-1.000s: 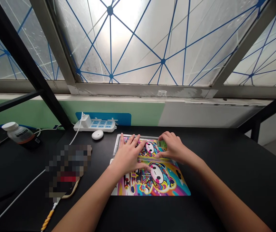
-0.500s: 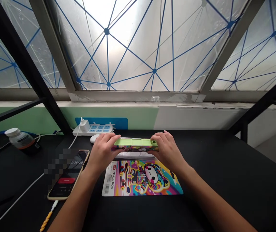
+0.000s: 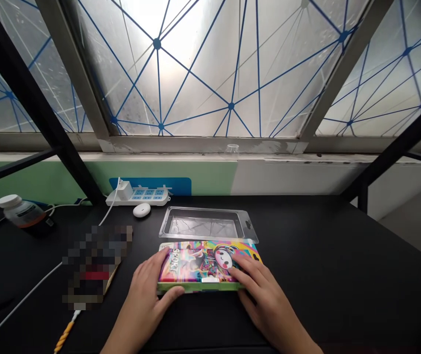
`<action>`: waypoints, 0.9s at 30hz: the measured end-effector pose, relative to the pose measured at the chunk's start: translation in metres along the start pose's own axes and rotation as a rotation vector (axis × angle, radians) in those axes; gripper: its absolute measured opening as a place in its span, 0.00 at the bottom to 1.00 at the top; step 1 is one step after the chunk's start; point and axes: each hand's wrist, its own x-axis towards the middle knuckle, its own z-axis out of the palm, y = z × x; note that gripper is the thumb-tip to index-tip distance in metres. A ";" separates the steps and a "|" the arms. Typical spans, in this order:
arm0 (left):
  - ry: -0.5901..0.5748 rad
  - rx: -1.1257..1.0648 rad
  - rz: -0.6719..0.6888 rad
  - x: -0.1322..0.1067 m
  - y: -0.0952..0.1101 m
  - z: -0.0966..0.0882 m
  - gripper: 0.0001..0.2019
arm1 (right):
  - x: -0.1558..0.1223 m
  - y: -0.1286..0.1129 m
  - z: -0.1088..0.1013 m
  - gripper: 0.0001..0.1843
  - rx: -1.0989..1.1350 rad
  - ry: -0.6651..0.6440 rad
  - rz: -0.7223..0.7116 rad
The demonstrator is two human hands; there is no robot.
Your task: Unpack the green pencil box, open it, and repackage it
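A colourful cartoon-printed pencil box with a green edge lies on the black table, on top of its printed card, of which only a strip shows. My left hand grips the box's left end, thumb under the front edge. My right hand holds its right end with fingers laid over the lid. Just behind the box lies the clear plastic blister tray, with nothing in it.
A phone with a cable lies left of the box. Farther back are a white power strip, a small white mouse-like object and a white-capped bottle. The window sill and black frame bars run behind the black table.
The pencil box was lifted out of the clear tray, tilted up between both hands, then brought toward me and laid flat on the printed card. The tray now lies bare.
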 end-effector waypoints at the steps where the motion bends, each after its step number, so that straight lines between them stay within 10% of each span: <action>1: -0.018 -0.019 -0.008 0.001 0.000 -0.001 0.32 | 0.002 0.000 0.000 0.23 0.030 -0.052 0.029; 10: -0.048 -0.159 -0.100 -0.004 0.012 -0.013 0.34 | -0.004 0.009 0.003 0.32 0.222 -0.147 0.488; 22: -0.100 -0.241 -0.205 -0.012 0.010 -0.016 0.44 | 0.008 0.019 -0.023 0.21 0.399 -0.149 0.518; 27: -0.092 -0.171 -0.100 -0.018 0.010 -0.014 0.46 | 0.006 0.027 -0.023 0.25 0.461 -0.004 0.762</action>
